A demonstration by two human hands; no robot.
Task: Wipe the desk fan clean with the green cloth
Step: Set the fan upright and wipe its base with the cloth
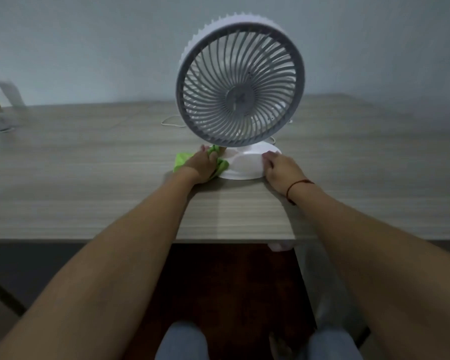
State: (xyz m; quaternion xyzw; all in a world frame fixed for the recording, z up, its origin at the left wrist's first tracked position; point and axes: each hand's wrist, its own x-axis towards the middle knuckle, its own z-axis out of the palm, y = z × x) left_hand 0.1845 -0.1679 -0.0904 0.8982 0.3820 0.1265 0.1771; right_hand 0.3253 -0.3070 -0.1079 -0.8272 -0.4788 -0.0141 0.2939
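Observation:
A white desk fan (240, 81) with a round grey grille stands upright on its flat white base (244, 165) on the wooden desk. My left hand (202, 166) presses the crumpled green cloth (181, 159) against the left side of the base, close to the fan's neck. Part of the cloth is hidden under that hand. My right hand (281, 168) rests with curled fingers on the right rim of the base and steadies it.
The wooden desk (89, 165) runs wide to both sides, its front edge near my forearms. A thin white cable (170, 122) lies behind the fan. Blurred small items (0, 110) stand at the far left by the wall. My knees show below.

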